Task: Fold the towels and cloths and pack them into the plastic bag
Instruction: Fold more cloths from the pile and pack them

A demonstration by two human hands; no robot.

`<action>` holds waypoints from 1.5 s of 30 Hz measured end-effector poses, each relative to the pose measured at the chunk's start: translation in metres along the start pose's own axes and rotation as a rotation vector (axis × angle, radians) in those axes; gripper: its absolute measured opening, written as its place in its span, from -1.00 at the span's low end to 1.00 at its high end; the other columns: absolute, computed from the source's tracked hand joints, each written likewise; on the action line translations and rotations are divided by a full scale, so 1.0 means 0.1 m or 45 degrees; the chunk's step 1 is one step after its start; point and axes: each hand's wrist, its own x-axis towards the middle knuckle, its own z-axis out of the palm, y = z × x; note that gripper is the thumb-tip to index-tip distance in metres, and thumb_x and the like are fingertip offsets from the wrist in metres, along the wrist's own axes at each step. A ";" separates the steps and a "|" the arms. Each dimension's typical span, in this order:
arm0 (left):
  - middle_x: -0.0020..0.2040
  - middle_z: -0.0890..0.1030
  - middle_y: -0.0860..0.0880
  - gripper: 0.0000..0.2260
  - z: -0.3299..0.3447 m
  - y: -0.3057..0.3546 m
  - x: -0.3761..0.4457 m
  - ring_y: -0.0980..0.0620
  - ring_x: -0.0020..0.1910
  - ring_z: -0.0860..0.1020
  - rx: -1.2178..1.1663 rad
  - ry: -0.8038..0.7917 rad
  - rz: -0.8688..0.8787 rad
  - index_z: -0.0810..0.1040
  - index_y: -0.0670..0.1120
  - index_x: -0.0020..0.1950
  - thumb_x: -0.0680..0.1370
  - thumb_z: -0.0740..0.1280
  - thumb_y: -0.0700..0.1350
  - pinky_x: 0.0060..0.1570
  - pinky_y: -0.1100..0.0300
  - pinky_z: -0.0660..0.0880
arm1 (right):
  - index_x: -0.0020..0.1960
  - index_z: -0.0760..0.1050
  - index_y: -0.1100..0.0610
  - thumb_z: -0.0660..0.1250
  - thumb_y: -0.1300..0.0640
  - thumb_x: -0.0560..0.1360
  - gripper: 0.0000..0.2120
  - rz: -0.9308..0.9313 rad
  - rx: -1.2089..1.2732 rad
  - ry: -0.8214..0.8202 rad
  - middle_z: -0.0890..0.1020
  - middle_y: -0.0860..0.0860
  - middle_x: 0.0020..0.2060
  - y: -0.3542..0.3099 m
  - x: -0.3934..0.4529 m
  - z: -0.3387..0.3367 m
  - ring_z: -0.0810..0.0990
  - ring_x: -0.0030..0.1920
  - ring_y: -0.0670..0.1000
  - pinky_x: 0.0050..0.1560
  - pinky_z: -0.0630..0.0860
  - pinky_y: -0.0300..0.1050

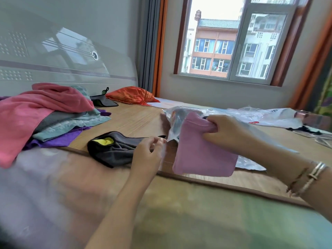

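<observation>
With the folded mauve cloth (203, 151) clenched in the right hand (228, 130) and the plastic bag (172, 123) rim pinched by the left hand (149, 151), the fold could be undone if the narrow mouth is snagged.

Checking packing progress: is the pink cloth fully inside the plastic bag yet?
Not yet. The right hand pushes the pink cloth into the plastic bag; most hangs outside.

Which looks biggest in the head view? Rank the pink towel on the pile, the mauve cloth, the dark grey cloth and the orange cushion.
1. pink towel
2. mauve cloth
3. dark grey cloth, close to the mauve one, so unsure
4. orange cushion, farther off, so perhaps only seemingly smallest
</observation>
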 end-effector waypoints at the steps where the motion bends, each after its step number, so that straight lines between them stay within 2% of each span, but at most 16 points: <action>1: -0.12 0.62 0.00 -0.83 0.09 0.00 -0.01 0.12 -0.11 0.55 -0.011 -0.013 0.021 0.63 -0.09 -0.04 0.61 0.25 -0.12 -0.12 0.30 0.42 | -0.28 0.39 0.15 0.27 0.16 0.37 -0.90 0.018 -0.063 0.003 0.49 -0.01 -0.37 0.09 -0.05 -0.03 0.43 -0.31 0.04 -0.36 0.31 -0.13; 4: 0.11 0.53 0.03 -0.85 0.32 -0.04 -0.03 0.15 0.12 0.49 -0.003 -0.050 0.101 0.65 -0.02 -0.01 0.58 0.28 -0.17 0.18 0.21 0.39 | -0.23 0.37 0.12 0.25 0.17 0.41 -0.94 0.060 -0.201 0.012 0.44 -0.07 -0.37 0.32 -0.13 -0.06 0.39 -0.35 -0.05 -0.42 0.21 -0.19; 6: 0.27 0.44 0.01 -0.82 0.45 -0.08 -0.01 0.13 0.31 0.39 0.016 -0.086 0.148 0.67 0.04 0.01 0.57 0.29 -0.16 0.37 0.16 0.29 | -0.27 0.31 0.05 0.23 0.20 0.41 -0.87 0.049 -0.214 0.044 0.39 -0.09 -0.37 0.44 -0.11 0.03 0.41 -0.32 -0.01 -0.35 0.26 -0.13; 9: 0.47 0.29 -0.02 -0.77 0.58 -0.17 0.07 0.04 0.44 0.27 0.112 -0.117 0.227 0.66 0.10 0.10 0.54 0.27 -0.11 0.45 0.03 0.22 | -0.15 0.40 0.03 0.21 0.20 0.42 -0.92 -0.033 -0.320 0.057 0.46 -0.03 -0.16 0.60 0.01 0.25 0.46 0.02 0.13 -0.03 0.35 -0.01; 12: 0.56 0.15 0.00 -0.68 0.65 -0.26 0.21 0.02 0.50 0.18 0.223 -0.162 0.217 0.57 0.06 0.29 0.57 0.28 -0.20 0.49 0.09 0.13 | 0.06 0.51 0.10 0.22 0.18 0.47 -0.81 -0.069 -0.691 0.143 0.43 0.06 0.06 0.69 0.19 0.49 0.37 0.13 0.14 0.03 0.25 -0.01; 15: 0.57 0.09 0.03 -0.61 0.69 -0.32 0.36 0.12 0.52 0.10 0.230 -0.182 0.212 0.43 -0.06 0.42 0.59 0.25 -0.23 0.44 0.32 0.01 | 0.03 0.54 0.10 0.24 0.21 0.47 -0.83 -0.089 -0.823 0.196 0.40 0.10 0.06 0.69 0.41 0.70 0.36 0.11 0.16 -0.06 0.18 -0.03; 18: 0.51 0.19 0.13 -0.55 0.74 -0.33 0.43 0.29 0.45 0.12 0.202 -0.140 0.229 0.33 -0.06 0.48 0.59 0.22 -0.26 0.37 0.50 -0.02 | 0.08 0.53 0.06 0.21 0.19 0.51 -0.80 0.059 -0.621 0.011 0.36 0.13 0.15 0.67 0.69 0.91 0.49 0.05 0.17 -0.13 0.29 -0.09; 21: 0.46 0.36 0.09 -0.57 0.77 -0.34 0.40 0.25 0.43 0.25 0.156 -0.078 0.215 0.36 -0.05 0.46 0.59 0.21 -0.27 0.38 0.46 0.09 | 0.12 0.51 0.06 0.18 0.17 0.53 -0.78 0.224 -0.436 -0.014 0.35 0.15 0.21 0.68 0.99 1.10 0.55 0.01 0.21 -0.18 0.36 -0.07; 25: 0.37 0.48 0.09 -0.65 0.79 -0.35 0.38 0.26 0.37 0.36 0.024 -0.057 0.183 0.48 -0.05 0.39 0.60 0.25 -0.19 0.36 0.40 0.23 | 0.22 0.52 0.13 0.14 0.11 0.59 -0.72 0.522 -0.367 0.117 0.52 0.14 0.24 0.70 1.44 1.29 0.54 0.20 0.17 -0.04 0.40 -0.09; 28: 0.33 0.52 0.09 -0.67 0.79 -0.37 0.41 0.23 0.33 0.41 -0.010 -0.013 0.190 0.52 -0.05 0.35 0.58 0.28 -0.19 0.38 0.26 0.31 | 0.18 0.57 0.12 0.10 0.05 0.62 -0.68 0.629 -0.381 0.155 0.61 0.09 0.17 0.69 1.62 1.41 0.55 0.21 0.12 0.01 0.45 -0.14; 33: 0.18 0.49 0.15 -0.75 0.87 -0.39 0.43 0.12 0.22 0.46 0.036 0.153 0.190 0.65 0.05 0.17 0.56 0.33 -0.19 0.24 0.17 0.43 | 0.15 0.55 0.18 0.24 0.13 0.57 -0.77 0.396 -0.637 0.334 0.59 0.12 0.11 0.81 1.48 1.48 0.53 0.18 0.16 0.02 0.42 -0.08; 36: 0.35 0.39 0.10 -0.74 0.99 -0.39 0.44 0.08 0.33 0.37 0.114 0.206 0.171 0.66 0.06 0.13 0.54 0.33 -0.22 0.31 0.17 0.38 | -0.03 0.58 0.17 0.31 0.34 0.30 -0.74 0.030 -1.001 0.513 0.62 0.11 -0.15 0.97 1.27 1.39 0.57 -0.05 0.17 0.02 0.44 -0.03; 38: 0.47 0.29 0.05 -0.64 1.05 -0.38 0.42 0.11 0.44 0.27 0.123 0.165 0.146 0.61 0.06 0.24 0.53 0.29 -0.29 0.39 0.33 0.23 | -0.15 0.58 0.18 0.28 0.41 0.12 -0.66 -0.215 -1.073 0.623 0.57 0.11 -0.30 1.08 1.16 1.33 0.57 -0.21 0.16 -0.06 0.39 -0.03; 41: 0.51 0.26 0.03 -0.43 1.13 -0.36 0.37 0.16 0.48 0.21 0.127 0.129 0.135 0.43 0.01 0.43 0.49 0.20 -0.42 0.32 0.58 0.03 | -0.17 0.57 0.16 0.34 0.41 0.20 -0.74 -0.259 -0.983 0.345 0.56 0.08 -0.20 1.11 1.10 1.27 0.56 -0.14 0.16 -0.08 0.33 -0.03; 43: 0.47 0.35 0.02 -0.36 1.15 -0.36 0.36 0.17 0.46 0.27 0.099 0.146 0.155 0.39 -0.04 0.45 0.44 0.17 -0.49 0.39 0.48 0.08 | 0.12 0.56 0.12 0.31 0.23 0.44 -0.75 -0.193 -0.694 0.132 0.54 0.09 0.09 1.04 1.07 1.33 0.53 0.11 0.16 0.02 0.41 -0.01; 45: 0.41 0.44 0.03 -0.35 1.13 -0.35 0.35 0.25 0.37 0.32 0.043 0.156 0.119 0.41 -0.05 0.44 0.42 0.16 -0.52 0.35 0.51 0.13 | 0.40 0.34 -0.06 0.21 -0.03 0.54 -0.57 -0.114 -0.475 -0.032 0.38 0.09 0.36 0.96 1.05 1.45 0.37 0.34 0.18 0.24 0.34 0.11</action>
